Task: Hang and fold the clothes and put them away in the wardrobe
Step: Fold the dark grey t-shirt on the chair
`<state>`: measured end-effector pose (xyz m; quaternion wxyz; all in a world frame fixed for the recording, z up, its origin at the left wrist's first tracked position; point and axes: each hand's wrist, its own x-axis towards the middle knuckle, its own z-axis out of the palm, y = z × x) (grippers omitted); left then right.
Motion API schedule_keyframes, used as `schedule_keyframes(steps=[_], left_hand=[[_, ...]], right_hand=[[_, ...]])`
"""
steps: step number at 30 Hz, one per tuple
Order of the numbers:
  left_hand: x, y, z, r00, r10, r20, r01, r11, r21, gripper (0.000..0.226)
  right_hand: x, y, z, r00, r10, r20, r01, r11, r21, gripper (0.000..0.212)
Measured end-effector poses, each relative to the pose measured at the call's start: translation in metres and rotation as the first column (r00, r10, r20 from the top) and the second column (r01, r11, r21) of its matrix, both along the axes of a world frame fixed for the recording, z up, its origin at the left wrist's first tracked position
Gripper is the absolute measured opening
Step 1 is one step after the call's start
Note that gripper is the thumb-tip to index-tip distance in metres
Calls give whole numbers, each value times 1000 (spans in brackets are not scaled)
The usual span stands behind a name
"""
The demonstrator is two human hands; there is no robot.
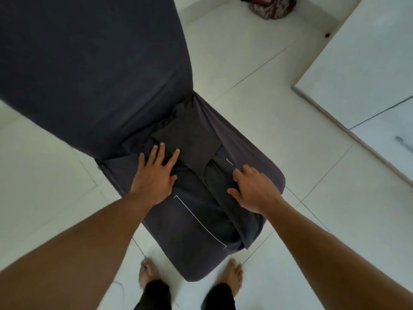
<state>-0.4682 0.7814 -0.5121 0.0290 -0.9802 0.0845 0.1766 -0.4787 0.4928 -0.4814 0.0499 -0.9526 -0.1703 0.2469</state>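
Forearms fill the bottom corners, both reaching up-frame onto the chair seat. Chair (89,63): dark fabric cover, backrest takes the upper left, seat runs centre to lower centre. White tiled floor (279,97) all round it. White cabinet (368,52) along the right edge, well apart from the chair.

Dark garment (201,220) lies on the seat, thin white piping lines visible, front edge hanging over the seat's near edge. Smaller folded dark piece (187,139) sits on top of it, toward the backrest.

Left hand (154,175): flat, fingers straight and spread, pressing the garment at centre left, fingertips reaching onto the folded piece. Right hand (252,189): centre right, fingers curled down onto a fold of the garment, thumb laid on the cloth; can't tell if it actually pinches.

Bare feet (232,274) at bottom centre, just beside the seat's front. Patterned bag (268,10) on the floor, top edge.
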Motion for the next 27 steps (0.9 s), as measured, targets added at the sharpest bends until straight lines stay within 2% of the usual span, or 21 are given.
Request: schedule_keyframes(steps=[2, 5, 9, 11, 14, 16, 19, 21, 24, 27], left_hand=[[-13, -10, 1, 996, 82, -38, -82, 997, -3, 77], [-33, -14, 1, 966, 239, -95, -242, 970, -21, 80], [-55, -17, 6, 904, 403, -143, -408, 913, -10, 79], [-64, -21, 9, 878, 469, -98, -472, 881, -16, 70], [-72, -32, 13, 860, 511, -19, -511, 857, -74, 45], [-76, -42, 16, 849, 524, -74, -528, 831, -172, 31], [-81, -59, 20, 757, 616, -219, -654, 704, -279, 22], [-86, -75, 24, 646, 711, -277, -761, 572, -307, 20], [-93, -95, 27, 573, 780, -250, -811, 496, -310, 32], [-108, -127, 26, 508, 832, -223, -844, 430, -320, 48]], right_hand=[[7, 3, -2, 998, 51, 33, -51, 999, 9, 54], [22, 11, -4, 984, 172, 49, -170, 985, -32, 75], [35, 23, -1, 951, 302, -61, -308, 940, -146, 73], [35, 27, 1, 944, 325, -51, -329, 929, -169, 71], [36, 26, -1, 932, 359, -48, -362, 917, -166, 71], [39, 23, -3, 918, 393, -48, -395, 903, -167, 71], [45, 15, -4, 888, 457, -47, -459, 879, -132, 71], [50, 8, -2, 851, 522, -61, -525, 843, -113, 71], [57, 2, 2, 817, 574, -57, -577, 812, -88, 73], [51, -7, 3, 802, 596, 42, -595, 803, -38, 66]])
